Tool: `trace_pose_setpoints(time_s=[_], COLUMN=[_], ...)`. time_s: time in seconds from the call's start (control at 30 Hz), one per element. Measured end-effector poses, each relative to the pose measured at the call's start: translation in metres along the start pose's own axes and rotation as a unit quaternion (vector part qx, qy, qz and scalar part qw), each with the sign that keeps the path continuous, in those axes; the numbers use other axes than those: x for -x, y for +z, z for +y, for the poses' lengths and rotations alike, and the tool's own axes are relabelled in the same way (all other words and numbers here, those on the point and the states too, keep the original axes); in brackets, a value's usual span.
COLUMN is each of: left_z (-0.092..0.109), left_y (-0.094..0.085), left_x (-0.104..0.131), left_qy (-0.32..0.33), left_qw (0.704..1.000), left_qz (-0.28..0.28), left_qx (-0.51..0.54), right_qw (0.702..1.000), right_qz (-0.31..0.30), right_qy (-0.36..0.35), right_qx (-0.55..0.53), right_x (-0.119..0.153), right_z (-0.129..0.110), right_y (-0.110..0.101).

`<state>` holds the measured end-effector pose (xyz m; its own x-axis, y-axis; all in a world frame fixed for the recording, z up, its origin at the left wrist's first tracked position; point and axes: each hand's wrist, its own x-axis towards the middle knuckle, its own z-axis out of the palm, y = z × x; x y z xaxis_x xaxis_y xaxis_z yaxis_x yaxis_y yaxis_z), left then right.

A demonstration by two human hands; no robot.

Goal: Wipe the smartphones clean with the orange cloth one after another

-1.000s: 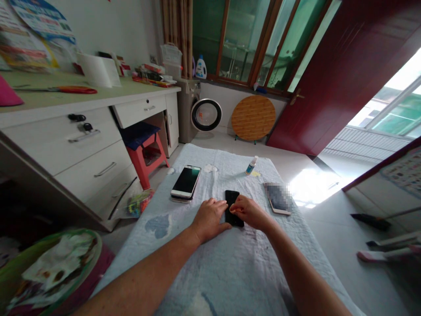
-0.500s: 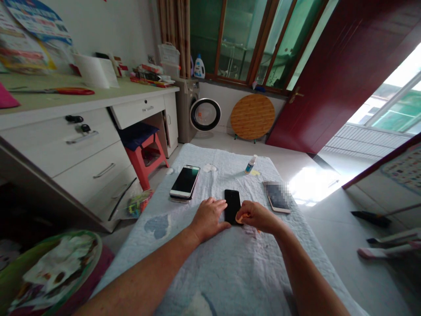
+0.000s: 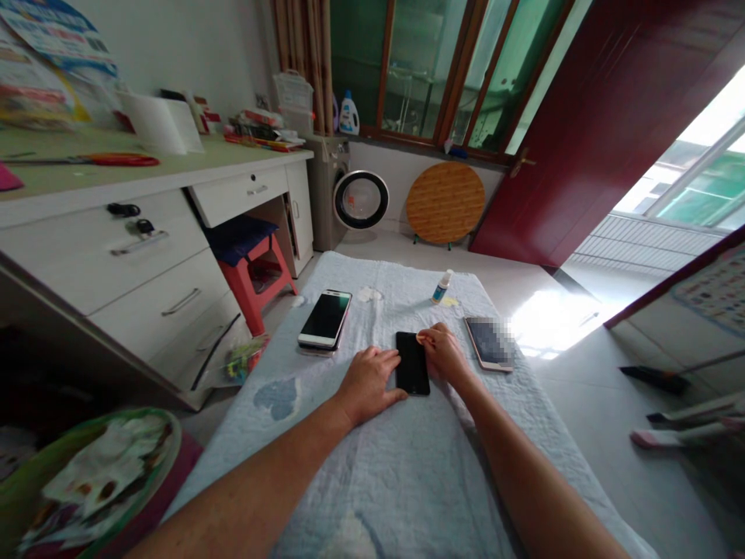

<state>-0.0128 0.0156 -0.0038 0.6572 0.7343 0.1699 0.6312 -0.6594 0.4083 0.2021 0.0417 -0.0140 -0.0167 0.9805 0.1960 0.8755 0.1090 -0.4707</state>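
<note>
A black phone [image 3: 412, 366] lies flat on the light blue cloth [image 3: 407, 481] covering the table. My left hand [image 3: 368, 386] rests at its left side, fingers spread, fingertips and thumb at its edge. My right hand [image 3: 444, 351] pinches a small orange cloth [image 3: 421, 338] against the phone's upper right corner. Left of my hands is a stack of phones with a white-framed one [image 3: 326, 318] on top. Another phone [image 3: 487, 344] lies to the right, its screen partly pixelated. Behind stands a small spray bottle [image 3: 441, 287] with a blue label.
A waste bin [image 3: 168, 458] full of crumpled paper stands at the lower left. Beyond the table's left edge are a red stool [image 3: 256, 291] and a white desk [image 3: 140, 252]. A round wooden board [image 3: 445, 202] leans on the back wall.
My right hand has moved up along the phone's right side, from its lower part to its upper right corner, with the orange cloth. My left hand stays in place. The view has shifted slightly.
</note>
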Motion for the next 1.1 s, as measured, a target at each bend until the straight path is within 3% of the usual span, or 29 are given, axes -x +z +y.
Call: trace_pose_setpoints(time_s=[0.2,0.33,0.53,0.7,0.97,1.1], left_z=[0.001,0.001,-0.002,-0.003,-0.004,-0.004], left_y=[-0.001,-0.001,0.004,0.006,0.009,0.009], left_x=[0.000,0.000,-0.001,0.000,0.000,-0.001], left_qy=[-0.003,-0.004,-0.003,-0.004,-0.001,0.000], left_qw=[1.000,1.000,1.000,1.000,1.000,1.000], left_qz=[-0.003,-0.002,0.006,0.011,0.020,0.026], left_qx=[-0.001,-0.001,-0.004,-0.004,-0.011,-0.011], right_qw=[0.998,0.997,0.989,0.986,0.990,0.987], right_qz=[-0.029,-0.040,-0.102,-0.117,-0.109,-0.140], right_qy=[0.021,0.050,0.103,0.113,0.083,0.062], right_qx=[0.044,0.041,-0.020,-0.042,-0.031,-0.049], right_x=[-0.016,-0.011,0.019,0.049,0.083,0.093], right_z=[-0.001,-0.003,-0.016,-0.026,-0.031,-0.035], right_y=[-0.008,-0.012,-0.027,-0.032,-0.034,-0.042])
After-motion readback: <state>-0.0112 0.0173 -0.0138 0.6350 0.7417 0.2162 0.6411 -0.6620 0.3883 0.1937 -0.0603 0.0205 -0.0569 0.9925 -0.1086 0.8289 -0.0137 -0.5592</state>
